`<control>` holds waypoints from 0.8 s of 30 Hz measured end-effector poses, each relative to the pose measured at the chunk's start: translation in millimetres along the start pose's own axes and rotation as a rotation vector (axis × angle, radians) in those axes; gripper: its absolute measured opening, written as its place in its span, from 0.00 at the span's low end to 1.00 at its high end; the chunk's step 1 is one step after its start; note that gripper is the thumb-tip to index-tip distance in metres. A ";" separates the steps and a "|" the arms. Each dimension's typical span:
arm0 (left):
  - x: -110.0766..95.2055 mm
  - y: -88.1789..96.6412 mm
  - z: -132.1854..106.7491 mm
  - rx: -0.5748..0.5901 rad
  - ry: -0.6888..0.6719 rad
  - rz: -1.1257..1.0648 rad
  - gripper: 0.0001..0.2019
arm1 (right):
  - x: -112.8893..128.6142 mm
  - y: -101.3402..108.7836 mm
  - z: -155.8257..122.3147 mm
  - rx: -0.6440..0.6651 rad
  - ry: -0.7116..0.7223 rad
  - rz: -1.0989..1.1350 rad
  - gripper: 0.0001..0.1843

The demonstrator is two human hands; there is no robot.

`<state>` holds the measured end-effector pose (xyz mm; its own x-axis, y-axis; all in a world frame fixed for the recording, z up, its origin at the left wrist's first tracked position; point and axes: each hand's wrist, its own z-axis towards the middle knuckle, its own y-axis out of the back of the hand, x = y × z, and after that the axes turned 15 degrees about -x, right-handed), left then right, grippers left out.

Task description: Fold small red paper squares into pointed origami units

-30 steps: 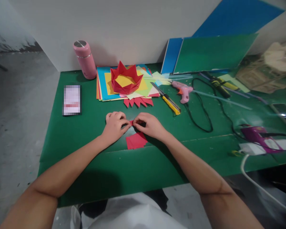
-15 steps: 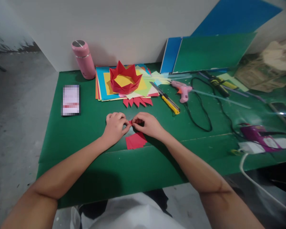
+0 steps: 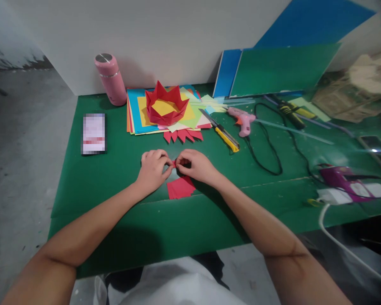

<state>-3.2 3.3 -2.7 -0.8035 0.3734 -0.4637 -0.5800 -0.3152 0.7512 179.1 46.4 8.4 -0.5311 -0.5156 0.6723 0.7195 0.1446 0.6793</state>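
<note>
Between the fingertips of both hands is a small piece of red paper (image 3: 174, 163), mostly covered by the fingers. My left hand (image 3: 153, 168) pinches its left side, and my right hand (image 3: 195, 165) pinches the right. Just below them a stack of red paper squares (image 3: 180, 188) lies slightly fanned on the green table (image 3: 114, 228). Beyond the hands, several pointed red folded pieces (image 3: 183, 136) stick out by the edge of a pile of coloured paper (image 3: 135, 116). On that pile rests a red folded-paper ring (image 3: 167, 119) with points standing up.
A yellow utility knife (image 3: 226, 139) and a pink glue gun (image 3: 242, 120) with a black cord lie right of the paper. A pink bottle (image 3: 111, 80) stands at the back left, above a blurred-out white packet (image 3: 93, 133). At right is a purple power strip (image 3: 343, 180).
</note>
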 end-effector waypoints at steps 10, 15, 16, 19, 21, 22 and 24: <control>1.1 0.6 1.2 0.015 0.029 -0.021 0.05 | 1.9 -0.7 1.2 -0.002 -0.003 -0.005 0.07; 0.3 1.3 2.1 0.026 0.039 -0.014 0.05 | 2.4 -0.6 2.2 0.010 0.037 -0.011 0.08; 0.2 1.3 2.2 0.026 0.039 -0.013 0.05 | 2.2 -0.8 2.0 0.011 0.046 -0.010 0.08; 0.4 0.9 2.2 0.019 0.034 -0.013 0.05 | 0.5 -1.7 0.9 0.008 0.054 -0.004 0.06; 0.6 0.7 2.1 0.012 0.030 -0.013 0.05 | -1.1 -1.8 0.2 0.002 0.049 0.007 0.05; 0.8 0.6 2.0 0.009 0.029 -0.013 0.05 | -2.0 -1.6 -0.1 0.002 0.051 0.013 0.05; 1.3 0.5 2.0 0.008 0.027 -0.016 0.05 | -4.0 -0.1 -0.6 0.006 0.066 0.026 0.06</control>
<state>-4.3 5.4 -2.0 -0.7976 0.3543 -0.4881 -0.5917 -0.3023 0.7474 181.5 47.9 5.4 -0.4815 -0.5664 0.6689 0.7297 0.1637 0.6639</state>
